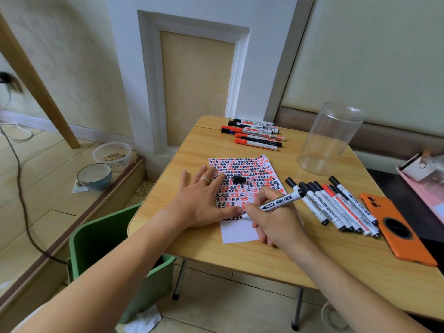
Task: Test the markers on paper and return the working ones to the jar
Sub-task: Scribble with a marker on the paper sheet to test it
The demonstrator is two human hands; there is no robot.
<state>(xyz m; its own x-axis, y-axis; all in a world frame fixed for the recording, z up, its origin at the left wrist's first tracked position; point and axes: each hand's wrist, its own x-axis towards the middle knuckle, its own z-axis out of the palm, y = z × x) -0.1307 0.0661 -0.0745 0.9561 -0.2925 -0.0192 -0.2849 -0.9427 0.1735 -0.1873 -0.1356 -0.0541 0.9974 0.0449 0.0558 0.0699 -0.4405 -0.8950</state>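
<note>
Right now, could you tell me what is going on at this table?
A person is testing markers. The right hand grips an uncapped marker with its tip on the paper, while the left hand presses the sheet flat. The black cap lies on the paper. The clear jar holds no markers, and two groups of markers lie on the table.
</note>
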